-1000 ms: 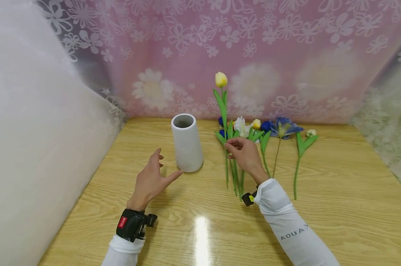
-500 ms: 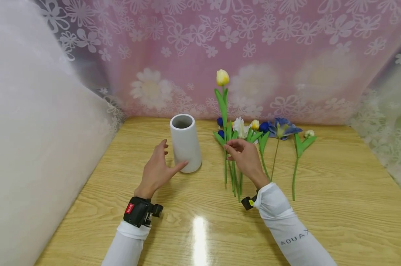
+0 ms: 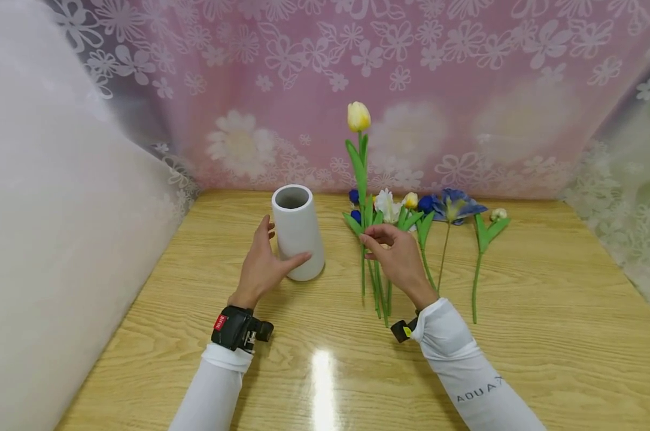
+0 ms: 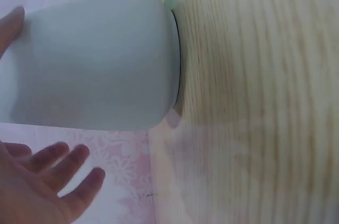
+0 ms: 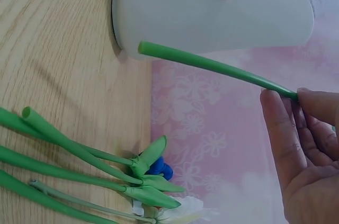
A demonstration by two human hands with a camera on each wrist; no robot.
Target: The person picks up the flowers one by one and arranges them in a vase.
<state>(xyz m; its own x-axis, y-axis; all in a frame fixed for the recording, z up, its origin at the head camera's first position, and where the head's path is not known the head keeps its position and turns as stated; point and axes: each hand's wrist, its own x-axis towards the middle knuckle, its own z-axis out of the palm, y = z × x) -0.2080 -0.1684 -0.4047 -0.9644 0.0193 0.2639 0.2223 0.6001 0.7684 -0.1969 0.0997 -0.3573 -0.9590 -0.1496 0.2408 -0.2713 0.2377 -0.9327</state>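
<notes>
A white tapered vase (image 3: 301,239) stands upright on the wooden table, its round mouth facing up. Around its left side my left hand (image 3: 263,268) is spread, the thumb in front of the vase. In the left wrist view the other fingers (image 4: 66,163) are apart from the vase wall. My right hand (image 3: 400,258) pinches the stem of a yellow tulip (image 3: 359,117) between thumb and fingertips, right of the vase. The tulip is upright, and its bare green stem (image 5: 212,66) shows below the fingers in the right wrist view.
Several artificial flowers lie behind and beside my right hand: a white flower (image 3: 388,206), a yellow tulip bud (image 3: 410,200), a large blue flower (image 3: 456,206) and a small cream flower (image 3: 492,230) farthest right. A pink floral curtain (image 3: 303,90) hangs behind the table (image 3: 158,335).
My left hand has moved forward and right to the vase, its thumb now in front of it. The tulip in my right hand has risen slightly; the vase has stayed in place.
</notes>
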